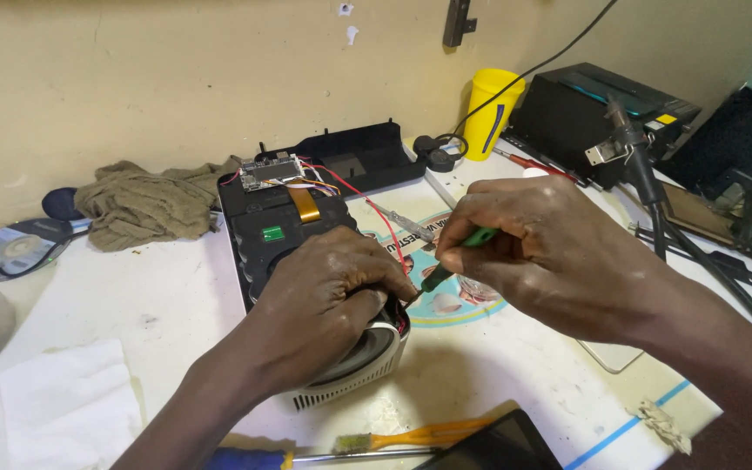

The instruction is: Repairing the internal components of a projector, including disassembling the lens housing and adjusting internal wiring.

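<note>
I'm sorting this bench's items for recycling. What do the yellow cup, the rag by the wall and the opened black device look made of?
The yellow cup looks like glossy moulded plastic, given its smooth, even sheen. The rag is soft woven cloth, olive-brown, crumpled in folds. The black device casing under the left hand seems matte hard plastic, though this view can't confirm it.

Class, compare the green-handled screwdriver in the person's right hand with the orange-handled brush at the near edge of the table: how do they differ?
The green-handled screwdriver is gripped in the right hand; the orange-handled brush lies untouched on the table. The screwdriver is tilted steeply toward the opened device under the left hand; the brush lies flat. Its handle is green, the brush's orange. Both are slim hand tools.
</note>
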